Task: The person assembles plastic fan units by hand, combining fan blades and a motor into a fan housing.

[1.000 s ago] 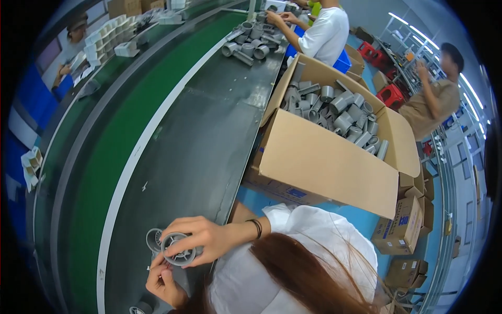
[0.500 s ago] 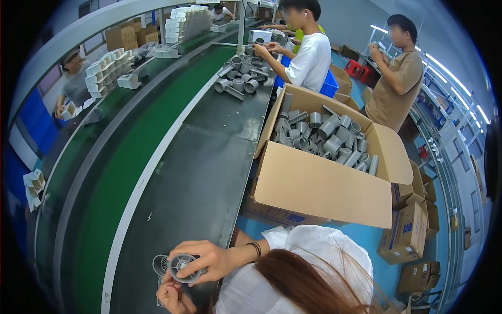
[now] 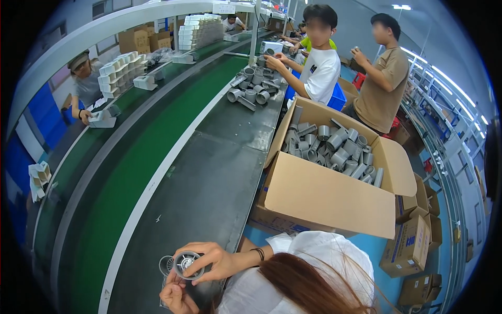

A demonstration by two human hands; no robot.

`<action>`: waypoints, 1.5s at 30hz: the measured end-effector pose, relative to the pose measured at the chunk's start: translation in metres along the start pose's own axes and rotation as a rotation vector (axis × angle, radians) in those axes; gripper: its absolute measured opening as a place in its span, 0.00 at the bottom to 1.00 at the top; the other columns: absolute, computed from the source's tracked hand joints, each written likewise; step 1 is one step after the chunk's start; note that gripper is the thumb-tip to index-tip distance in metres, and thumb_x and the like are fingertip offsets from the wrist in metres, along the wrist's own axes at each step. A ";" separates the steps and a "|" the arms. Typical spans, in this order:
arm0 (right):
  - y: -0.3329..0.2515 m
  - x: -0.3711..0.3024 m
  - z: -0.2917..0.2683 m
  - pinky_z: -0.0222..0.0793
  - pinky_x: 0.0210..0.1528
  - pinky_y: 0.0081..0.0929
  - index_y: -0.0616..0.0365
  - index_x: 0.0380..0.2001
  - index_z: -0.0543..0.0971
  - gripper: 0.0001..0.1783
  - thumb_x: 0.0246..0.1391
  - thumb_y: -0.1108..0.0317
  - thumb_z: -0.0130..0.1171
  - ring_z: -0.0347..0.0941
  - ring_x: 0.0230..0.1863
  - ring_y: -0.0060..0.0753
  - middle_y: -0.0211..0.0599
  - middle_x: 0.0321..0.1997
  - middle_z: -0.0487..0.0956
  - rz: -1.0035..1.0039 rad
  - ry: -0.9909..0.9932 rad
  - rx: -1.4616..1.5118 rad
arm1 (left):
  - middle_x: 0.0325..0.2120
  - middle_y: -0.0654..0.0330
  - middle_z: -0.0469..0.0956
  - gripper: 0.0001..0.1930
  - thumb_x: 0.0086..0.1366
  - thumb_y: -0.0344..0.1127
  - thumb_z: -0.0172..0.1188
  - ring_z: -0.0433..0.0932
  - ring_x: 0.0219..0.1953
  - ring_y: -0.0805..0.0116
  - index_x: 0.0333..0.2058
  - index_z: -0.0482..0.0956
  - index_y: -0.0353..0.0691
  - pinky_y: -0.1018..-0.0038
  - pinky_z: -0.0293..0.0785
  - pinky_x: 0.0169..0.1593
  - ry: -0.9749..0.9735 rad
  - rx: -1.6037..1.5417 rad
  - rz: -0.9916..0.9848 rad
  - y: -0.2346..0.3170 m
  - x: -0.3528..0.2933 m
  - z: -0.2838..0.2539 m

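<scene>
My right hand, with a black band at the wrist, grips a grey round housing over the near end of the dark work surface. The open end of the housing faces up, showing spokes and a pale hub inside. My left hand is just below, its fingers pinched together close to the housing's lower rim; what they hold, if anything, is too small to make out. Beside the housing, on its left, sits a second grey ring-shaped part with fine ribs, partly hidden by the first.
An open cardboard box full of grey cylindrical parts stands right of the work surface. More grey housings are piled farther up. A green conveyor belt runs along the left. A co-worker in white stands beyond the box.
The whole view has shifted slightly, the surroundings sliding right and down. My right thumb no longer lies across the housing's opening. Across the belt, a co-worker's hand now reaches a white piece.
</scene>
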State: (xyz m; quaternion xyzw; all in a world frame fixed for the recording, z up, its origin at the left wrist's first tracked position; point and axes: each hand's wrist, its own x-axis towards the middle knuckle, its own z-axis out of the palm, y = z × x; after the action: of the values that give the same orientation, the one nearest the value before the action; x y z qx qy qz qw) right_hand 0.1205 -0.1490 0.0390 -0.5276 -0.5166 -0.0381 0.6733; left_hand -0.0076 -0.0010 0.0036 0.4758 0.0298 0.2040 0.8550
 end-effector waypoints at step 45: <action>-0.009 -0.007 0.009 0.72 0.45 0.41 0.65 0.35 0.80 0.18 0.36 0.74 0.70 0.73 0.46 0.61 0.67 0.52 0.68 -0.233 0.071 -0.220 | 0.46 0.48 0.74 0.11 0.62 0.34 0.55 0.75 0.40 0.66 0.28 0.74 0.29 0.73 0.70 0.46 0.051 -0.088 0.068 -0.006 -0.004 0.008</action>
State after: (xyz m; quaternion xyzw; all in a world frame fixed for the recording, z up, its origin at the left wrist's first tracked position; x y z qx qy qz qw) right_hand 0.1053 -0.1496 0.0389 -0.5332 -0.5429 -0.1907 0.6201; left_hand -0.0075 -0.0115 0.0022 0.4330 0.0265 0.2464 0.8666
